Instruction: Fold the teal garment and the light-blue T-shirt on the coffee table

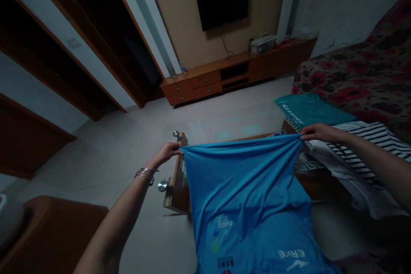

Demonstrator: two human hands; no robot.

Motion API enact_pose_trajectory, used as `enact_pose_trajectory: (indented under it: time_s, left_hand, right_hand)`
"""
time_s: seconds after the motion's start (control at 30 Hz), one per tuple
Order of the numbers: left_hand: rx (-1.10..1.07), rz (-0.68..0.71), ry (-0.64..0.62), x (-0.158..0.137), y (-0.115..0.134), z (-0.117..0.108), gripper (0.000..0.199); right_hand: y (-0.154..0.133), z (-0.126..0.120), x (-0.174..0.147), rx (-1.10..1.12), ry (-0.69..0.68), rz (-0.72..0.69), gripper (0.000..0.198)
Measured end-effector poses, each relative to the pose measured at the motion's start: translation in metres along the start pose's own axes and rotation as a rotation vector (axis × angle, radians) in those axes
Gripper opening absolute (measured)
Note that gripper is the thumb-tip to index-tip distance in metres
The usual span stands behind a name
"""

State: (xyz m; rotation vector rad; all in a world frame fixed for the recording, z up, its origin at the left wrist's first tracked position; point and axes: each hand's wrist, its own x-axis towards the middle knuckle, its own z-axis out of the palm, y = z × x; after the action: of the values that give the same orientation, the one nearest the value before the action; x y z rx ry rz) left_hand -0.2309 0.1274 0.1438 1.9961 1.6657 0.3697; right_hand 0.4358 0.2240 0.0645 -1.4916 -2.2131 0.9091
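A blue T-shirt point(247, 188) with white lettering is stretched out between my hands, its printed chest toward the bottom of the view. My left hand point(168, 152) pinches the left corner of its far edge. At the right corner, my right hand point(316, 132) grips the fabric with fingers closed. The far edge is pulled nearly straight, and creases run across the cloth from both corners. Below, the shirt drops out of view at the bottom. Behind it stands a wooden coffee table point(176, 197), mostly hidden by the cloth.
On the right lie a teal garment point(310, 109), a black-and-white striped garment point(379, 139) and a white cloth point(337, 167). A flowered sofa point(353, 70) is beyond them. A low TV cabinet point(205, 81) runs along the far wall beneath a television point(223, 2). Brown furniture point(61, 227) stands at lower left.
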Motion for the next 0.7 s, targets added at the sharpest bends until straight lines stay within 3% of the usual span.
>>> enact_pose_trajectory:
  time_s: [0.1, 0.27, 0.33, 0.5, 0.7]
  left_hand:
    - [-0.131, -0.005, 0.011, -0.029, 0.020, -0.011, 0.038]
    - [-0.408, 0.005, 0.121, -0.075, 0.038, -0.024, 0.027]
    - [-0.536, -0.012, 0.201, -0.089, 0.035, -0.026, 0.026]
    - [-0.790, -0.047, 0.470, -0.109, 0.023, -0.026, 0.035]
    - [-0.801, -0.097, 0.555, -0.107, 0.020, -0.018, 0.036]
  right_hand:
    - [-0.022, -0.016, -0.020, 0.069, -0.145, 0.011, 0.069]
    - [-0.055, -0.046, -0.062, 0.123, -0.170, -0.062, 0.053]
    - [-0.063, -0.057, -0.078, 0.164, -0.105, -0.065, 0.048]
    - [-0.068, -0.071, -0.103, 0.320, 0.203, -0.013, 0.048]
    - [-0.083, -0.064, -0.112, 0.352, 0.202, 0.044, 0.055]
